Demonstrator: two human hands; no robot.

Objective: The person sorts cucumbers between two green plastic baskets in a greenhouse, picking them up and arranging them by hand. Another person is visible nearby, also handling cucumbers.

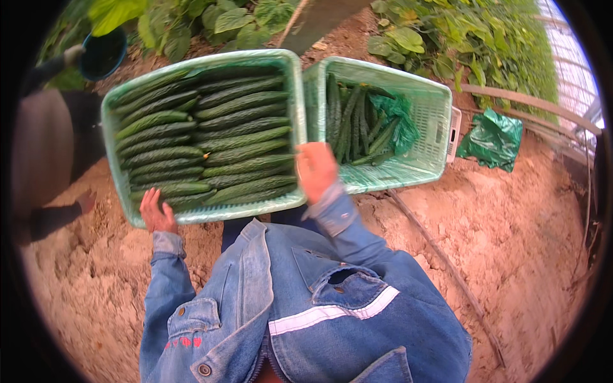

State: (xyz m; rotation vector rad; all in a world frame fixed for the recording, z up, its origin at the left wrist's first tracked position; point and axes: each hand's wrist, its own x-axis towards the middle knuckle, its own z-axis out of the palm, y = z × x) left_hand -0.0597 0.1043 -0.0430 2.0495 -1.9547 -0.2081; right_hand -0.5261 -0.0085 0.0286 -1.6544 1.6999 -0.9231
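Observation:
A green plastic crate (300, 115) with a clear film over its rim holds cucumbers (244, 129) laid in two columns. My left hand (158, 213) rests at the crate's near left edge, its fingertips by the lowest cucumber on that side. My right hand (316, 167) is at the crate's right rim, fingers curled and blurred; whether it grips the rim cannot be told. Right beside it stands a second green crate (421, 139), with a looser pile of cucumbers (354, 124) and a crumpled green plastic bag (404, 127) inside.
Another person (43, 148) is at the left, a hand near a blue bucket (103, 53). Leafy plants (254, 19) grow beyond the crates. A green plastic sheet (493, 141) lies on the soil at the right, and a thin pole or hose (445, 263) runs across the ground.

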